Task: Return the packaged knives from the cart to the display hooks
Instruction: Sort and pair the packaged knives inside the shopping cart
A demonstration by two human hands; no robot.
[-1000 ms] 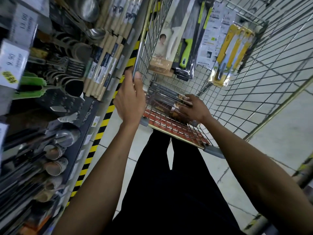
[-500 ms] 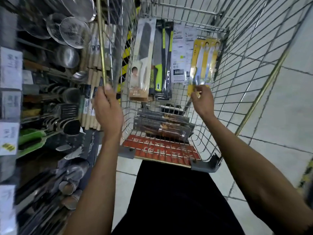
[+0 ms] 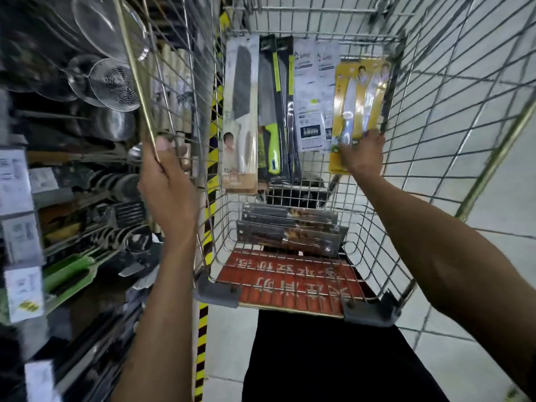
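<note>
**A:** Status?
**B:** I see the wire cart (image 3: 435, 140). The left hand (image 3: 169, 184) is wrapped round its left top rail. The right hand (image 3: 362, 156) is in the cart's far right corner, fingers curled on the lower end of the yellow knife pack (image 3: 359, 91).
**A:** Other packs?
**B:** The white-handled knife pack (image 3: 240, 111) and green-handled knife pack (image 3: 271, 111) lean on the cart's far wall. The dark knife packs (image 3: 290, 227) lie flat on its floor.
</note>
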